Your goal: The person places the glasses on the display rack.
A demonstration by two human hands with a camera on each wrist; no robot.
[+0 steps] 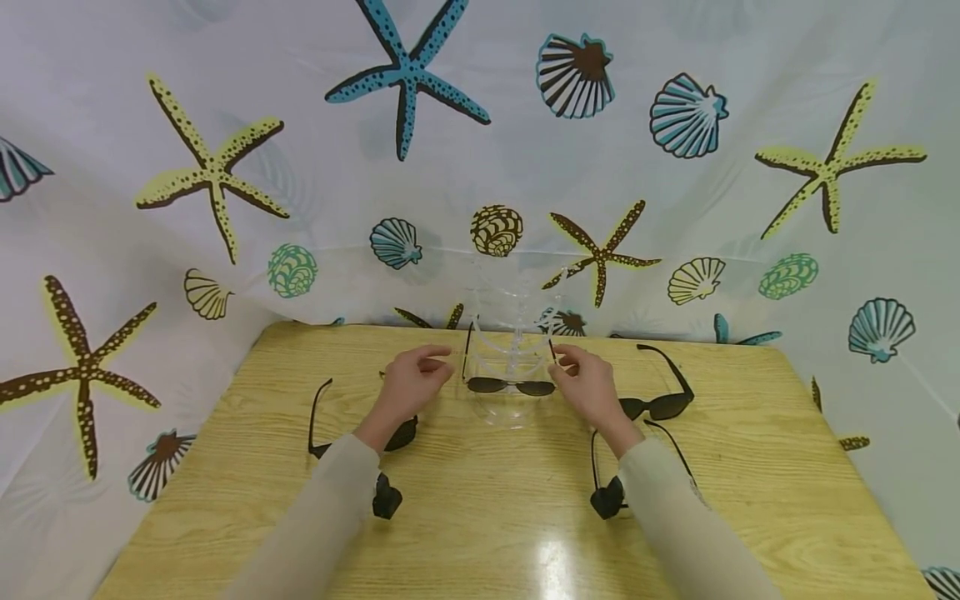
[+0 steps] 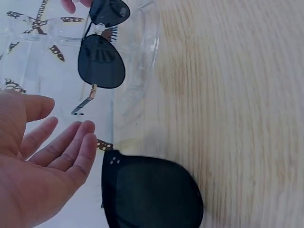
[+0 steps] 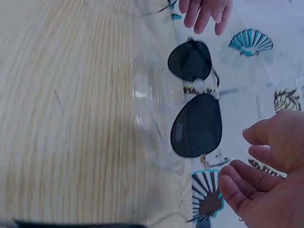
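Note:
Dark aviator sunglasses [image 1: 536, 388] with thin metal frames sit on a clear plastic display stand [image 3: 141, 90], lenses toward me. To their left is my left hand [image 1: 415, 379], fingers loosely bent and apart from the frame. In the left wrist view, a gap shows between its fingertips and the metal hinge. My right hand [image 1: 588, 385] is on the other side, close by the right temple arm, its thumb and fingers parted around nothing in the right wrist view. The upper rings of the stand are faint against the cloth.
Black sunglasses [image 1: 402, 435] lie partly behind my left wrist, another black pair [image 1: 667, 407] right of my right hand. Thin-armed glasses [image 1: 595, 462] are partly covered by my right forearm. A shell-and-starfish cloth [image 1: 450, 183] hangs behind the wooden table [image 1: 480, 517].

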